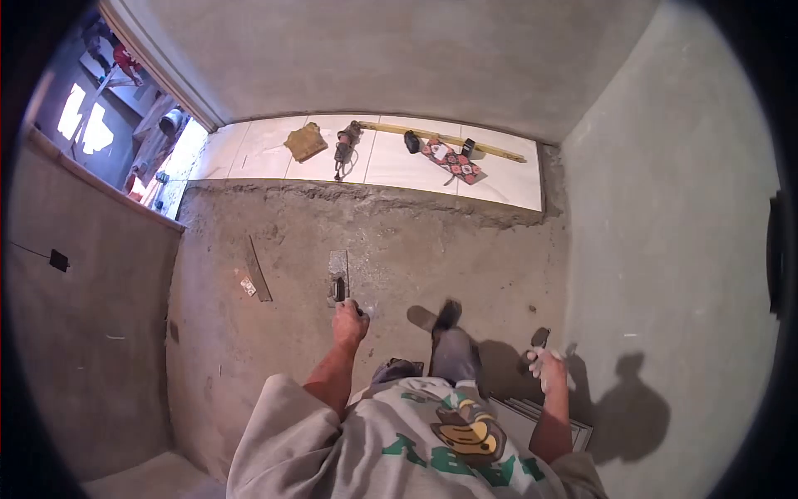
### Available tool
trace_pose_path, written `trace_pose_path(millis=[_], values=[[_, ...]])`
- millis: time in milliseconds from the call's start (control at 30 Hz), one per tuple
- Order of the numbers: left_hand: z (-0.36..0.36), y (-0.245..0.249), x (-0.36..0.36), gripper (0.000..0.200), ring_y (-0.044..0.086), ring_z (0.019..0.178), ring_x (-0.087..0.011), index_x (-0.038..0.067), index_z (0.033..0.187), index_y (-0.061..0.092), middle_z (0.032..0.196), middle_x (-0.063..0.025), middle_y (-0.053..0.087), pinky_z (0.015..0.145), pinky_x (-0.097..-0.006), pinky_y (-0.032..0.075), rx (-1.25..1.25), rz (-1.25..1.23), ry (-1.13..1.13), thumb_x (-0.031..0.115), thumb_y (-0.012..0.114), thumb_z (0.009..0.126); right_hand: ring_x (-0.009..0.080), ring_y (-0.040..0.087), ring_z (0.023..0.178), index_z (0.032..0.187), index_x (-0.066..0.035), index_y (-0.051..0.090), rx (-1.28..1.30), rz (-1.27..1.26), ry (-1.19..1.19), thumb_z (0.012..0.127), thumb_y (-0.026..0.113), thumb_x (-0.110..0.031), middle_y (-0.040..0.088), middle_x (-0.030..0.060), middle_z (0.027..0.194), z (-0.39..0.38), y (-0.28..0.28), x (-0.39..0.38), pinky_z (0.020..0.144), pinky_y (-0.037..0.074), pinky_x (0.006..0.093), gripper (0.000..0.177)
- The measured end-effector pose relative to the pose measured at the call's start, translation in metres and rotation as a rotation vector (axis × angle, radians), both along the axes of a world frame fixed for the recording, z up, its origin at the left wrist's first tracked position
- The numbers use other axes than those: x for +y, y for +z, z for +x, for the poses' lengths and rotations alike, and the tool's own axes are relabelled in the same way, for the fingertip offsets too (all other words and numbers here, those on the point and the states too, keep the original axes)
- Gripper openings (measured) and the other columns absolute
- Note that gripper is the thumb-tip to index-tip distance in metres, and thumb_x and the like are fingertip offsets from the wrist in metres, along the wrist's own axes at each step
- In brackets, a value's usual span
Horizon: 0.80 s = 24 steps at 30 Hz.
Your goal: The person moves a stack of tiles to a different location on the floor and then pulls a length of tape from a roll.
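Observation:
In the head view, my left hand [350, 321] is closed around the dark handle of a flat trowel [337, 264]. Its grey rectangular blade points away from me, low over the rough concrete floor [407, 249]. Off to the right, my right hand [547, 367] grips a small tool with a dark blade [540, 337], which points forward; its handle is mostly hidden in my fingers. Below that hand, a stack of tiles [579, 434] shows its edges beside my leg. My dark shoe [447, 313] stands on the floor between both hands.
White tiles [499, 185] line the far wall, bearing a power tool [344, 148], a yellow level [490, 150], a red patterned pouch [449, 160] and a yellowish slab [306, 142]. A thin strip [258, 270] lies left on the floor. A doorway [125, 116] opens at upper left.

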State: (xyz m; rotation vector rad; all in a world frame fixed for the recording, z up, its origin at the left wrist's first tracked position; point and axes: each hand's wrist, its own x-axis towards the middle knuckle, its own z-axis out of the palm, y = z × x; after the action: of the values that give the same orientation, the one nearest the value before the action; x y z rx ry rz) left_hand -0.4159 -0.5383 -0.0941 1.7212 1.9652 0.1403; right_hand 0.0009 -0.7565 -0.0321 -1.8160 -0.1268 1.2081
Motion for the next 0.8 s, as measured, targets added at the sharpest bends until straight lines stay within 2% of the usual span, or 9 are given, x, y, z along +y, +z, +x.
trace_pose_path(millis=[167,267,367,433,500,567,600,633,800], values=[[-0.024,-0.008,0.073,0.032,0.054,0.087,-0.0356,0.004,0.094,0.053,0.094,-0.0188,0.054,0.076,-0.0420,0.045,0.014,0.114,0.078,0.016,0.064,0.067,0.0133,0.056,0.052,0.093,0.001,0.055,0.146,0.066,0.167,0.080,0.056,-0.018,0.062,0.0104,0.075,0.005,-0.036,0.132,0.043,0.042,0.0226,0.023],[-0.030,-0.032,0.120,0.034,0.055,0.086,-0.0343,0.003,0.094,0.055,0.091,-0.0183,0.056,0.076,-0.0406,0.045,0.023,0.170,0.076,0.018,0.066,0.066,0.0142,0.059,0.053,0.094,0.003,0.055,0.086,-0.069,0.227,0.080,0.056,-0.016,0.062,0.0100,0.075,0.011,-0.082,0.220,0.043,0.045,0.0232,0.023],[-0.025,-0.084,0.160,0.034,0.053,0.086,-0.0372,0.002,0.093,0.052,0.092,-0.0193,0.054,0.074,-0.0430,0.044,0.000,-0.032,0.169,0.015,0.067,0.065,0.0151,0.060,0.052,0.087,0.002,0.058,0.041,-0.133,0.315,0.080,0.057,-0.015,0.062,0.0088,0.071,0.014,-0.137,0.330,0.043,0.047,0.0248,0.018],[-0.010,-0.113,0.190,0.033,0.053,0.086,-0.0374,0.003,0.092,0.052,0.092,-0.0198,0.054,0.074,-0.0431,0.044,0.021,-0.161,0.204,0.015,0.066,0.065,0.0179,0.059,0.047,0.077,0.001,0.060,-0.023,-0.177,0.371,0.077,0.060,-0.015,0.060,0.0098,0.064,0.020,-0.216,0.390,0.042,0.046,0.0296,0.016],[0.020,-0.118,0.223,0.032,0.053,0.083,-0.0376,0.004,0.091,0.051,0.089,-0.0202,0.053,0.072,-0.0440,0.044,0.087,-0.129,0.239,0.014,0.066,0.064,0.0247,0.061,0.053,0.076,0.000,0.060,-0.305,-0.302,0.706,0.074,0.061,-0.015,0.059,0.0149,0.064,0.013,-0.234,0.478,0.049,0.047,0.0369,0.015],[0.024,-0.148,0.253,0.031,0.053,0.082,-0.0374,0.004,0.090,0.051,0.088,-0.0200,0.053,0.071,-0.0443,0.044,0.057,-0.156,0.249,0.015,0.066,0.064,0.0316,0.062,0.065,0.073,0.002,0.058,-0.942,-0.233,1.085,0.073,0.060,-0.013,0.060,0.0204,0.070,0.000,-0.268,0.559,0.058,0.048,0.0401,0.016],[0.032,-0.154,0.270,0.031,0.053,0.082,-0.0373,0.004,0.089,0.051,0.086,-0.0198,0.052,0.071,-0.0446,0.044,0.021,-0.142,0.263,0.015,0.066,0.064,0.0382,0.058,0.074,0.074,0.000,0.060,-0.894,-0.238,1.098,0.071,0.058,-0.012,0.058,0.0237,0.074,-0.011,-0.276,0.603,0.066,0.046,0.0444,0.013],[0.038,-0.158,0.288,0.030,0.053,0.080,-0.0364,0.004,0.088,0.050,0.084,-0.0179,0.052,0.070,-0.0443,0.044,0.049,-0.145,0.290,0.015,0.066,0.064,0.0368,0.059,0.072,0.076,-0.001,0.060,-0.889,-0.234,1.199,0.070,0.058,-0.012,0.059,0.0213,0.073,-0.010,-0.325,0.630,0.065,0.047,0.0447,0.013],[0.038,-0.192,0.402,0.031,0.053,0.078,-0.0347,0.004,0.090,0.051,0.083,-0.0148,0.054,0.071,-0.0417,0.044,-0.069,-0.204,0.335,0.015,0.067,0.065,0.0297,0.063,0.070,0.082,-0.005,0.062,-1.156,-0.195,1.470,0.077,0.050,-0.012,0.062,0.0146,0.073,-0.050,-0.444,0.772,0.061,0.050,0.0414,0.015]])
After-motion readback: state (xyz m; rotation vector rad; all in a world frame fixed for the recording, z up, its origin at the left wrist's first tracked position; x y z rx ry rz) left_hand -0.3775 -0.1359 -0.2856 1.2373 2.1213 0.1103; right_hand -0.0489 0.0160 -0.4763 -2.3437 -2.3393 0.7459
